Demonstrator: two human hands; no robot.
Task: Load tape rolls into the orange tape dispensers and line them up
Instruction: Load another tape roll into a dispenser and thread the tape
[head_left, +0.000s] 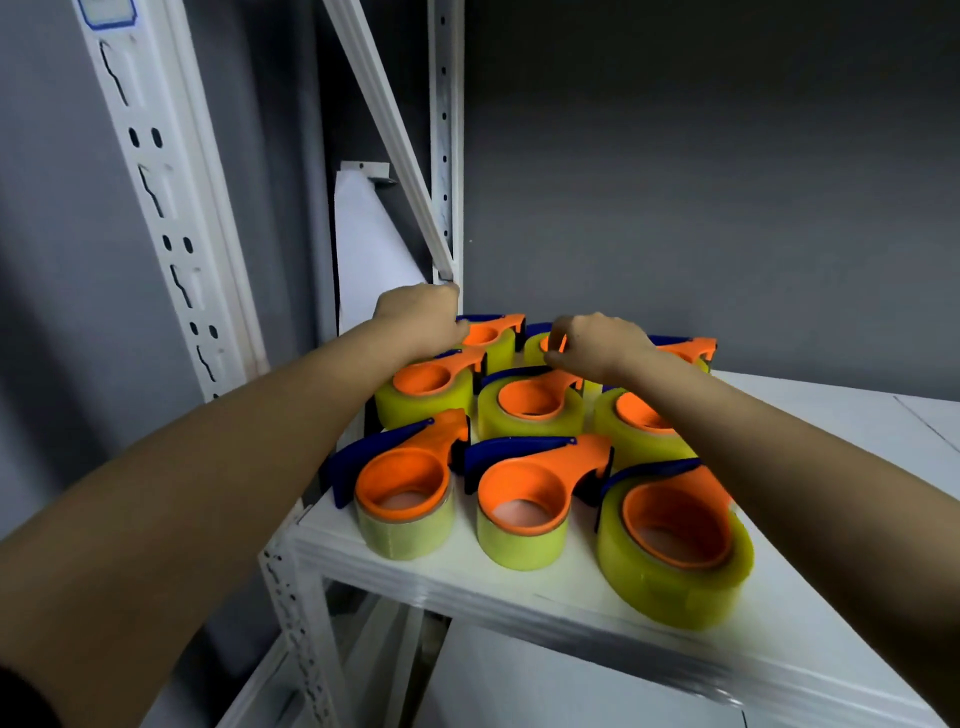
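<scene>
On the white shelf (519, 587), nine loaded orange tape dispensers (530, 400) sit in three rows. At twelve o'clock, the left hand (421, 317) curls on the back-left one; the right hand (597, 343) pinches the back-middle dispenser (535, 345).

Nine loaded dispensers sit on the shelf (519, 587) in three rows of three, each lying flat inside its tape roll. Both hands reach to the back row. The left hand (418, 317) rests on the back-left dispenser (491, 335), just in front of the shelf's rear upright post (445, 156). The right hand (597, 343) lies to its right, over the back-middle dispenser (540, 345), with the back-right dispenser (691, 351) just beyond its wrist. Nearer than the hands comes the middle row (530, 402), and nearest of all the front row (524, 501), close to the shelf's front edge. A front post (171, 208) stands well left of the left forearm.
</scene>
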